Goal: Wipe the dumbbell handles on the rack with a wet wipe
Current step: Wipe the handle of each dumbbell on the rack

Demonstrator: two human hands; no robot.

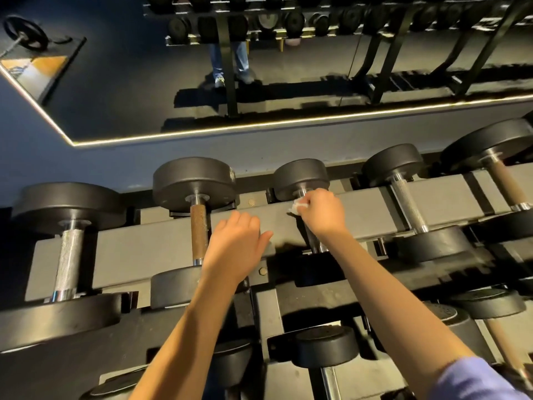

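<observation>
Right hand (pixel 323 210): fingers clamped on a white wet wipe (pixel 297 207) — wrapped round the dumbbell handle (pixel 313 241) beneath it.
Left hand (pixel 235 243): fingers together, flat on the rack rail (pixel 161 246) — 1 rusty handle (pixel 199 232) just beside it.

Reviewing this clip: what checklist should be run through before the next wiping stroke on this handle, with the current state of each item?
1. Wet wipe held in the right hand: ok.
2. Wipe placed at the far end of the third dumbbell handle, by the weight head: ok.
3. Left hand rests on the rack rail, off that handle: ok.
4. Near part of the handle unobstructed: ok.
5. Wipe wet enough: cannot tell.
6. Neighbouring handles already wiped: cannot tell.
</observation>
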